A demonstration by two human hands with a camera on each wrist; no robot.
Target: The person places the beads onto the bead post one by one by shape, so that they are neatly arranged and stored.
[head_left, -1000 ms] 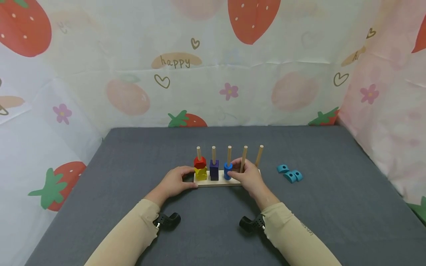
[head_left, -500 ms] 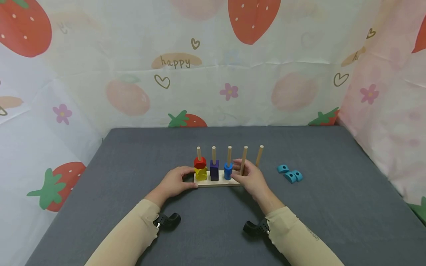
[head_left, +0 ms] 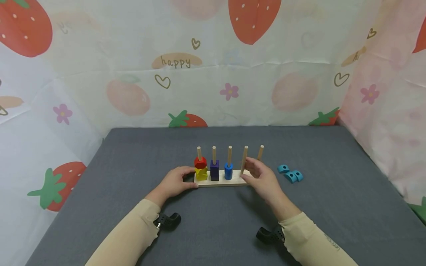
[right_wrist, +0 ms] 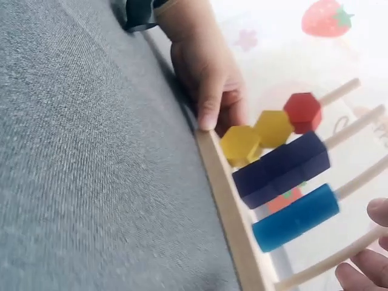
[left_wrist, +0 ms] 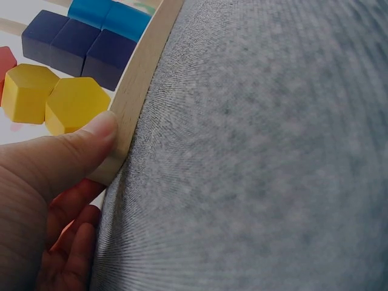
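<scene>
A wooden peg stacker (head_left: 234, 181) stands on the table, with its pegs in a row. My left hand (head_left: 174, 180) grips the left end of its base, the thumb (left_wrist: 91, 136) pressing the front in the left wrist view. Yellow hexagonal beads (right_wrist: 240, 144) and a red hexagonal bead (head_left: 200, 163) sit on the first peg. Purple square beads (head_left: 214, 171) fill the lower part of the second, and blue cylinder beads (head_left: 228, 171) that of the third. My right hand (head_left: 264, 179) is beside the bare fourth peg (head_left: 244, 159), fingers loosely bent and holding nothing; it partly hides the fifth peg (head_left: 261, 152).
Several teal arch-shaped blocks (head_left: 290, 177) with holes lie to the right of the stacker. Grey cloth (head_left: 213, 229) covers the table. A strawberry-print curtain (head_left: 259, 81) hangs behind and at both sides.
My right hand has drawn away from the blue cylinder beads and shifted right, past the fourth peg. The blue beads stay on the third peg. My left hand keeps its place.
</scene>
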